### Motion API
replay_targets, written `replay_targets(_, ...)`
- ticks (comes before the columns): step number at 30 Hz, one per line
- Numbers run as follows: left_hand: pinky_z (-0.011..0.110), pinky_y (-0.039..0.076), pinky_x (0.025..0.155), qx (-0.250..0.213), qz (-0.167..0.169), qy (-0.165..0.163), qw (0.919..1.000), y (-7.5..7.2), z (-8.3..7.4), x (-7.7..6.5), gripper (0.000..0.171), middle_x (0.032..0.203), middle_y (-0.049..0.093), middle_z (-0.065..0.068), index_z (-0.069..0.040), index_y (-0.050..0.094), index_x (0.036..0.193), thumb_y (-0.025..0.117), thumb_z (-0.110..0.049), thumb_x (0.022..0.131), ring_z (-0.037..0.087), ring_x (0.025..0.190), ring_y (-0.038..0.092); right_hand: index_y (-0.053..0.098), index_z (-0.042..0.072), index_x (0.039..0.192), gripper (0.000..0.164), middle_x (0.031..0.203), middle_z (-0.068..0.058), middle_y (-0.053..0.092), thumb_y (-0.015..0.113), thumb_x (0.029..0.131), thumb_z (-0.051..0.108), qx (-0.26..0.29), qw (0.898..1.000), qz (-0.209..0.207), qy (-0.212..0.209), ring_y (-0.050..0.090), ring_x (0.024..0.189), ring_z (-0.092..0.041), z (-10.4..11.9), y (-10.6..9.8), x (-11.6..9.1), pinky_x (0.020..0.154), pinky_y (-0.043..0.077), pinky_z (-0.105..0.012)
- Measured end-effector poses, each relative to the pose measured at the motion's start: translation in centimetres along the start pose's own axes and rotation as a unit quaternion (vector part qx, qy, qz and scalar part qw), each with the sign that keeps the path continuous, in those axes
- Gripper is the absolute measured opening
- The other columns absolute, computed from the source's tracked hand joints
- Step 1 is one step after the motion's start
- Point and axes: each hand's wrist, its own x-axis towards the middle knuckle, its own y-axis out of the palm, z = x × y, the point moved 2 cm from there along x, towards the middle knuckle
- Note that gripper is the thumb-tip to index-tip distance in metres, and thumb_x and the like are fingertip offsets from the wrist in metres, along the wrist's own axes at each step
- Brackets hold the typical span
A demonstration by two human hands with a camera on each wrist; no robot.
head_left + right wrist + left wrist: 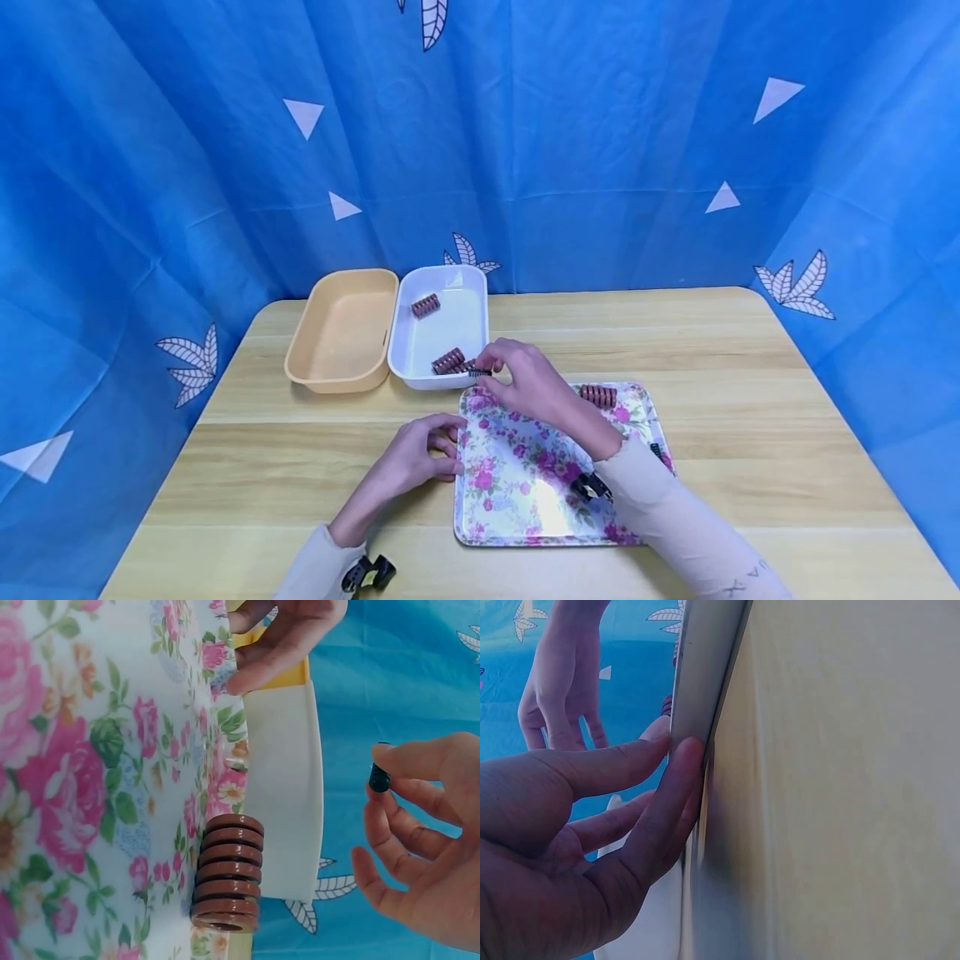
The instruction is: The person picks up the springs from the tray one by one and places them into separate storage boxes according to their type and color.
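My right hand (531, 385) pinches a small dark green coil spring (380, 778) between thumb and fingertips, over the near right corner of the white tub (420, 371). With thumb and fingers, my left hand (414, 457) grips the left edge of the flower-patterned tray (517, 500). Several brown coil springs lie in the tub, one brown spring (425, 306) towards its back and another brown spring (448, 361) near its front. On the tray's far side rests a larger brown coil spring (229, 874). A dark green spring (657, 451) sits by the tray's right edge, near my right forearm.
Left of the white tub, touching it, stands an orange tub (341, 333). Both tubs are at the back of the wooden table (765, 450). A blue curtain (585, 150) hangs behind and along both sides.
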Motion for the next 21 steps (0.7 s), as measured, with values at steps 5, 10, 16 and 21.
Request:
replay_targets(5,0.031,0.066,0.064,-0.013,0.004,0.001,0.9999,0.1,-0.1,0.2,0.060,0.107,0.061,0.019,0.008,0.060,0.132,0.081,0.014,0.076,0.024,0.085,0.067,0.073,0.009,0.104,0.011,0.098,0.000,0.070,0.076,0.093,0.012,0.007,1.000,0.001,0.000,0.065,0.091,-0.019,0.0,-0.2,0.7,0.081,0.060,-0.033)
replay_targets(10,0.031,0.066,0.064,-0.014,0.003,0.003,0.9999,0.0,0.1,0.0,0.061,0.106,0.062,0.018,0.007,0.060,0.132,0.082,0.012,0.076,0.024,0.085,0.068,0.073,0.009,0.103,0.010,0.097,0.000,0.070,0.076,0.093,0.012,0.009,1.000,0.001,-0.009,0.065,0.090,-0.019,0.4,-0.1,1.4,0.079,0.057,-0.026)
replay_targets(16,0.030,0.065,0.064,0.000,0.001,0.009,1.0000,0.0,0.0,0.2,0.060,0.106,0.062,0.018,0.006,0.061,0.132,0.083,0.011,0.076,0.024,0.086,0.068,0.073,0.007,0.102,0.011,0.096,0.000,0.070,0.077,0.093,0.012,0.006,1.000,-0.002,-0.011,0.064,0.088,-0.016,0.3,0.0,2.4,0.078,0.057,-0.025)
replay_targets(21,0.031,0.065,0.063,-0.008,0.005,0.007,0.9999,0.0,0.0,0.0,0.060,0.106,0.062,0.018,0.008,0.060,0.132,0.082,0.012,0.076,0.025,0.085,0.068,0.073,0.006,0.102,0.011,0.096,-0.001,0.070,0.077,0.093,0.010,0.015,1.000,0.001,-0.007,0.065,0.089,-0.018,0.1,0.5,2.9,0.079,0.059,-0.028)
